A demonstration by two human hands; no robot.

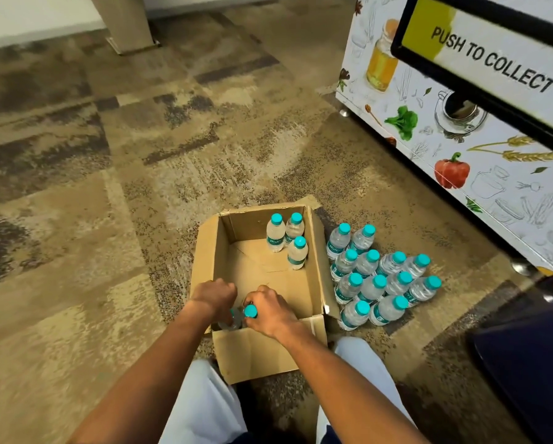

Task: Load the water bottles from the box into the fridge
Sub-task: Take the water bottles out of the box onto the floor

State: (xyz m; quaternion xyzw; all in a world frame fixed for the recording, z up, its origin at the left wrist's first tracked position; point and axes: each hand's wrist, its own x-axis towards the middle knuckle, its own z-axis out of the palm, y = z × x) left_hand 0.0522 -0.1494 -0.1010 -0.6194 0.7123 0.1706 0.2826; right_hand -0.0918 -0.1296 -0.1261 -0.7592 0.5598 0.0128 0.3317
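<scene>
Both forearms are stretched down into the near end of the cardboard box [259, 354], which stands open on the carpet [76, 251]. The left hand [216, 298] is curled over something at the near left corner, most likely a bottle, though its grip is hidden behind the knuckles and the box wall. The right hand [270, 310] is closed round the neck of a bottle with a teal cap [250, 311], the cap showing just beside the thumb.

Three more bottles [288, 240] are left standing upright at the far right corner of the box. A group of bottles [377, 277] has been set on the carpet just beside the box's right wall, between the box and the white patterned cabinet [445, 149]. No fridge interior can be seen from here.

The step in hand is judged to be the lifting of bottles out of the box. It is best done by gripping each bottle below the cap, where the neck gives a firm hold, and drawing it straight up so the near flap is cleared. Bottles should be set down upright and close to the group, without knocking any of those standing there. The far three will call for a longer reach, so the box might be pulled nearer first.
</scene>
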